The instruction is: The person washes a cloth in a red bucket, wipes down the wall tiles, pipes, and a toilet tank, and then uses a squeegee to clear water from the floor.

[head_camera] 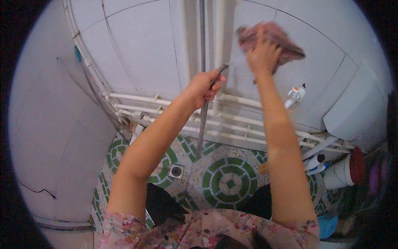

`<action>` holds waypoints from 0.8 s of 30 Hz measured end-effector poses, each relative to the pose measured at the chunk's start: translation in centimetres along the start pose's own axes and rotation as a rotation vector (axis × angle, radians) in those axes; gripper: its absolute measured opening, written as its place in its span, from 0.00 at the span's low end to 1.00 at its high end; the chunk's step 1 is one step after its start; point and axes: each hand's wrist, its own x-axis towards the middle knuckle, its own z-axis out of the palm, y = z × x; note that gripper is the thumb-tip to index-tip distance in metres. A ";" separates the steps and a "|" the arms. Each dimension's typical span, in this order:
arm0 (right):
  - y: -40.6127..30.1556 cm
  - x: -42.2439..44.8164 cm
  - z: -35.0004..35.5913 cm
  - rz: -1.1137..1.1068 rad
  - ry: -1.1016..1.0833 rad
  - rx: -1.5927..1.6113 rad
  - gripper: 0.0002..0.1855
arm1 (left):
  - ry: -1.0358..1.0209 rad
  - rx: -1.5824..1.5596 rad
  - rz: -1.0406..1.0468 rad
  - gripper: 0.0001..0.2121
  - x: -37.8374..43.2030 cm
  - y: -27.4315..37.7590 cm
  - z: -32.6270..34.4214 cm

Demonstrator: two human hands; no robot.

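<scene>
My right hand (pixel 264 57) presses a crumpled pink cloth (pixel 276 34) with dark stripes against the white tiled wall (pixel 314 49). Both the cloth and the fingers are slightly blurred. In my left hand (pixel 206 85) is a short dark rod-like piece (pixel 221 70), its tip pointing up and right; what it belongs to is unclear. A grey flexible corrugated hose (pixel 202 37) runs down from the top of the view, passes at my left wrist and continues towards the floor. Whether the left hand also grips this hose cannot be told.
White pipes (pixel 245 118) run along the wall's foot, with a vertical pipe (pixel 220 40) in the middle. A tap with an orange-marked handle (pixel 293 93) juts out at right. The green-patterned floor (pixel 230 183) has a drain (pixel 176 171). A white bucket (pixel 339 174) stands beside bottles (pixel 314 163).
</scene>
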 end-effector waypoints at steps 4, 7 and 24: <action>0.6 -10.7 1.7 -0.240 -0.418 0.091 0.35 | -0.031 0.006 -0.067 0.14 0.5 -2.5 0.3; 4.4 -14.7 1.3 -0.226 -0.467 0.124 0.34 | -0.037 0.071 -0.086 0.14 0.4 -3.0 1.2; 3.3 -15.1 2.4 0.287 -0.308 0.173 0.44 | -0.123 0.127 -0.066 0.14 2.4 -3.2 5.1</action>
